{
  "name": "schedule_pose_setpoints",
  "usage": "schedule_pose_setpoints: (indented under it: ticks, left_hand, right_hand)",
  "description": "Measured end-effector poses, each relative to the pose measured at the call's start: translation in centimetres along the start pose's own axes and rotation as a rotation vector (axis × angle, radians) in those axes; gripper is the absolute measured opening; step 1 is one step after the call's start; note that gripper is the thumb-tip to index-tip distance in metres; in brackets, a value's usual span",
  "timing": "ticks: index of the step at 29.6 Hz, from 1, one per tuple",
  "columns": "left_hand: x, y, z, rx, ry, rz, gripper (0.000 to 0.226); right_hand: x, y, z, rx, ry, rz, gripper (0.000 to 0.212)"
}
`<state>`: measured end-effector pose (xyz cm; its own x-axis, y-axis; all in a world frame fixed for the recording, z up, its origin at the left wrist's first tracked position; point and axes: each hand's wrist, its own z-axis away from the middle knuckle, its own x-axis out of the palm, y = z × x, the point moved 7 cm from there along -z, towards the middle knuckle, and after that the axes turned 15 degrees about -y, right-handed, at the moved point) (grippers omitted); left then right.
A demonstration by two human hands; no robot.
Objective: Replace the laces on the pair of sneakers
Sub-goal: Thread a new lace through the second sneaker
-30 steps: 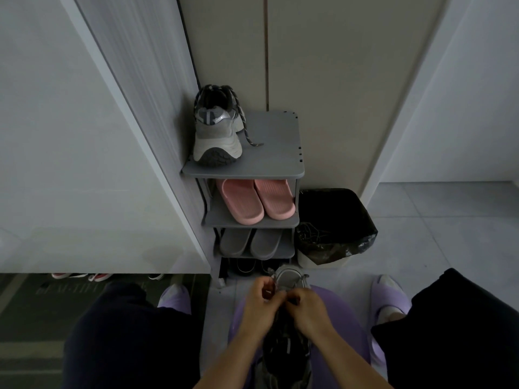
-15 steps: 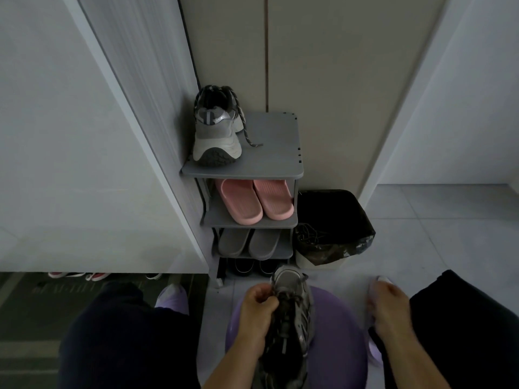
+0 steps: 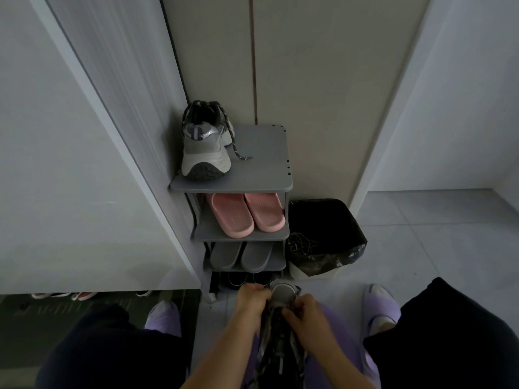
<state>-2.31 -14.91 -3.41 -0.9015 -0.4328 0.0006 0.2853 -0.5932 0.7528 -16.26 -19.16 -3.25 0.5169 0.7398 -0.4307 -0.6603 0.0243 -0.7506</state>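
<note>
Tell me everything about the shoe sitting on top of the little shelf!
The grey sneaker stands upright at the left edge of the rack's top shelf, heel toward the camera, toe toward the wall. It looks like suede and mesh with shiny silver heel panels, a thick whitish sole and a dark tread curling up at the heel. Its speckled dark lace hangs loose, the end lying on the shelf. No hand touches it.

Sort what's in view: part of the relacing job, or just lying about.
Job: held sneaker, gripped by left hand and right hand; second sneaker on the shoe rack.
Lying about: pink slippers; grey slippers; bin with black bag.
</note>
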Motion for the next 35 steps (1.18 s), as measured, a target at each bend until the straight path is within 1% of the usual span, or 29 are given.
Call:
schedule_pose_setpoints:
  ticks: [2, 5, 8, 9, 11, 12, 14, 15, 16, 17, 18, 20, 21, 23, 24, 26, 29, 30, 31, 32, 33, 34, 35]
  left_hand:
    - [0.0, 0.4, -0.1, 0.022, -0.021, 0.091, 0.037]
    - [0.3, 0.8, -0.5, 0.059, -0.078, 0.283, 0.035]
    - [0.3, 1.4, -0.7, 0.132, -0.075, 0.521, 0.011]
    - [0.1, 2.1, -0.7, 0.203, -0.053, 0.553, 0.013]
    - [-0.4, 5.0, -0.2, 0.391, -0.013, 0.536, 0.02]
    - [-0.6, 6.8, 0.5, 0.471, -0.018, 0.507, 0.02]
    - [-1.0, 9.4, 2.2, 0.577, -0.054, 0.425, 0.019]
    - [-1.1, 9.8, 3.0, 0.592, -0.065, 0.359, 0.017]
    - [-1.2, 9.1, 3.6, 0.572, -0.062, 0.265, 0.016]
    - [-0.9, 7.7, 4.0, 0.532, -0.066, 0.183, 0.02]
    - [-0.3, 5.7, 4.3, 0.469, -0.077, 0.114, 0.029]
    - [1.5, 1.4, 4.8, 0.365, -0.131, 0.055, 0.047]
    - [2.2, -0.1, 4.9, 0.349, -0.141, 0.034, 0.052]
    - [2.4, -1.6, 4.6, 0.326, -0.088, -0.071, 0.058]
    - [2.3, -1.5, 4.7, 0.299, -0.072, -0.132, 0.061]
    - [1.8, -1.7, 4.6, 0.224, -0.053, -0.141, 0.073]
    - [1.2, -2.8, 4.7, 0.096, -0.042, 0.054, 0.076]
    - [1.2, -3.0, 4.6, 0.085, -0.043, 0.091, 0.074]
    - [1.3, -3.2, 4.6, 0.094, -0.038, 0.102, 0.07]
    - [1.5, -3.1, 4.7, 0.114, -0.037, 0.117, 0.066]
    - [1.6, -2.9, 4.8, 0.142, -0.035, 0.131, 0.063]
    - [1.8, -2.6, 5.0, 0.156, -0.037, 0.141, 0.061]
    - [1.8, -2.5, 5.2, 0.167, -0.031, 0.153, 0.06]
  right_hand:
    - [0.2, 0.4, 0.4, 0.029, 0.015, -0.037, 0.027]
    - [0.4, 0.9, 0.2, 0.085, 0.006, 0.017, 0.032]
    - [0.6, 0.6, 0.1, 0.069, -0.031, 0.061, 0.035]
    - [0.7, 0.5, 0.1, 0.061, -0.036, 0.062, 0.036]
    - [0.5, 0.2, 0.2, 0.036, -0.034, 0.065, 0.037]
    - [0.3, 0.2, 0.1, 0.029, -0.036, 0.063, 0.037]
    - [0.1, 0.6, -0.1, 0.038, -0.056, 0.021, 0.039]
    - [0.0, 1.0, -0.2, 0.049, -0.072, -0.046, 0.039]
    - [-0.1, 1.3, -0.3, 0.048, -0.082, -0.134, 0.039]
    - [-0.2, 1.6, -0.3, 0.037, -0.087, -0.209, 0.039]
    - [-0.3, 1.8, -0.4, 0.021, -0.086, -0.25, 0.038]
    - [-0.2, 1.7, -0.3, 0.001, -0.088, -0.284, 0.033]
    - [-0.3, 1.4, -0.1, -0.019, -0.081, -0.301, 0.034]
    - [-1.1, 0.9, 0.0, -0.038, -0.025, -0.396, 0.037]
    - [-2.1, 1.1, 0.1, -0.024, 0.03, -0.473, 0.036]
    - [-5.6, 2.9, 0.8, 0.034, 0.225, -0.622, 0.034]
    - [-12.2, 7.3, 3.3, 0.165, 0.547, -0.717, 0.036]
    - [-13.3, 8.6, 3.7, 0.208, 0.596, -0.711, 0.036]
    - [-13.3, 9.3, 3.6, 0.259, 0.59, -0.676, 0.035]
    - [-12.6, 9.2, 2.9, 0.291, 0.532, -0.567, 0.031]
    - [-11.2, 8.1, 2.1, 0.286, 0.426, -0.38, 0.027]
    - [-9.2, 7.3, 1.3, 0.234, 0.321, -0.233, 0.015]
    - [-7.5, 6.0, 0.9, 0.162, 0.284, -0.088, 0.005]
